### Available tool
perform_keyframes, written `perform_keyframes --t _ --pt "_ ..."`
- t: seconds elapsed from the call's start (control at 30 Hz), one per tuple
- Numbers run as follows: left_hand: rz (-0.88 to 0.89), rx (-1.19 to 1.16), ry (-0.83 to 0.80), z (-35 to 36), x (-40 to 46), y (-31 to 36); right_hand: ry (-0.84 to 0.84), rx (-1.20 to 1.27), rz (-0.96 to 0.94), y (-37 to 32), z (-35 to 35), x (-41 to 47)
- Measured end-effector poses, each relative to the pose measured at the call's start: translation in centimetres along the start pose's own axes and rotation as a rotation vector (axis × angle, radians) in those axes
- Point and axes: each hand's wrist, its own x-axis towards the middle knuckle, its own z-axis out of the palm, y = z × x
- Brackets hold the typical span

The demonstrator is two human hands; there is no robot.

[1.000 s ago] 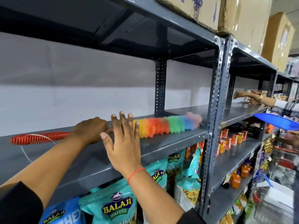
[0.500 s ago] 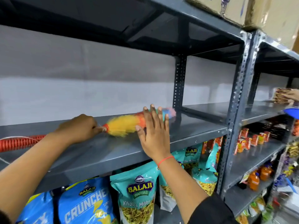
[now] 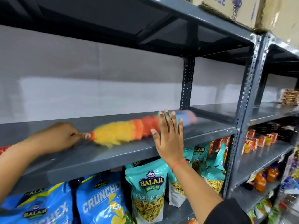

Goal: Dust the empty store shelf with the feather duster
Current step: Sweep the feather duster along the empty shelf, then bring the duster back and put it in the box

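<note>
A rainbow feather duster [image 3: 123,132] lies along the empty grey metal shelf [image 3: 100,157], its yellow end nearest me and its blue and pink tip blurred at the far right. My left hand [image 3: 56,138] is shut on the duster's red ribbed handle [image 3: 4,149], right where the handle meets the feathers. My right hand [image 3: 169,137] is raised in front of the shelf's front edge, palm forward, fingers spread and holding nothing. It hides part of the orange and green feathers.
Snack bags [image 3: 148,189] fill the shelf below. Perforated steel uprights [image 3: 242,113] divide this bay from the bay to the right, which holds small packets [image 3: 258,141] and orange bottles [image 3: 265,178]. Cardboard boxes [image 3: 239,8] sit on the top shelf. A stack of packets [image 3: 290,97] lies far right.
The duster has swept along the shelf, its feathers blurred with motion. My head has turned left, so the bay's upright sits further right. My right hand stays raised and open.
</note>
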Motion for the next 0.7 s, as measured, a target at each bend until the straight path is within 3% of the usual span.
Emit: perform_keyframes --t 0.07,0.2,0.3,0.4,0.5,0.63,0.7 --pt "-0.023 -0.049 -0.047 -0.4 -0.7 -1.0 -0.017 -0.029 -0.018 0.0 -0.1 -0.7" --pt "-0.134 -0.016 0.166 -1.9 -0.6 -2.3 -0.001 -0.076 0.089 1.7 -1.3 -2.4" --pt "-0.151 -0.017 0.184 -2.2 -1.2 -1.9 0.057 -0.048 0.222 3.8 -3.2 -4.4" --pt "0.060 -0.173 0.189 -2.3 -3.8 0.9 0.144 -0.018 0.310 6.5 -5.8 -7.0" --pt "0.382 -0.074 0.171 -2.8 -6.9 6.0 0.312 0.035 0.487 9.6 -9.1 -9.4" --pt "0.486 0.112 -0.013 1.7 -8.5 12.2 0.596 0.205 0.764 13.3 -13.4 -12.7" --pt "0.553 0.245 -0.131 5.1 -9.4 15.7 0.615 0.198 0.786 14.4 -14.9 -15.4"
